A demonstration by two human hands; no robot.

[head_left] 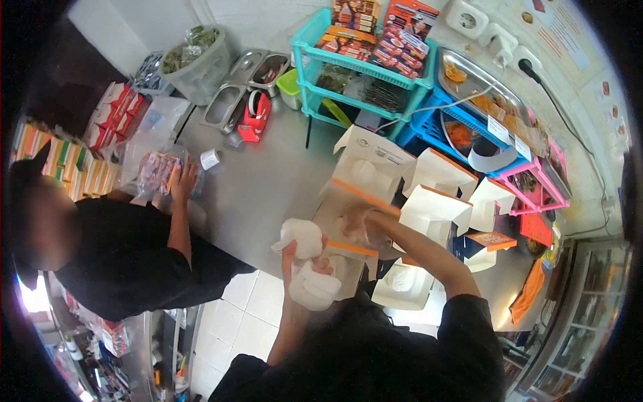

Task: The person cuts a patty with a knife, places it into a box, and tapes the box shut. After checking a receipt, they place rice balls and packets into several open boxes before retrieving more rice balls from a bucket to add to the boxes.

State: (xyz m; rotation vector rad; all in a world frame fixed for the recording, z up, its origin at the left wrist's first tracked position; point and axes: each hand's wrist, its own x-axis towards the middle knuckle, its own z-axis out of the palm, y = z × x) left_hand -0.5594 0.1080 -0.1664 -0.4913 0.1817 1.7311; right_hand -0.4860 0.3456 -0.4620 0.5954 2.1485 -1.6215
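My left hand is closed around two rounded white wrapped bundles, an upper bundle and a lower bundle; what is inside them does not show. Inside an open cardboard box with an orange edge is my right hand, blurred, with something clear like thin plastic around it. Its fingers are too smeared to read. A nearer open box lies partly behind the lower bundle. Another open box farther back has a white bundle in it.
More open boxes stand to the right on the steel counter. Turquoise shelves and blue trays line the wall. At the left, a co-worker's hand touches a plastic bag of packets. A red tape dispenser sits behind.
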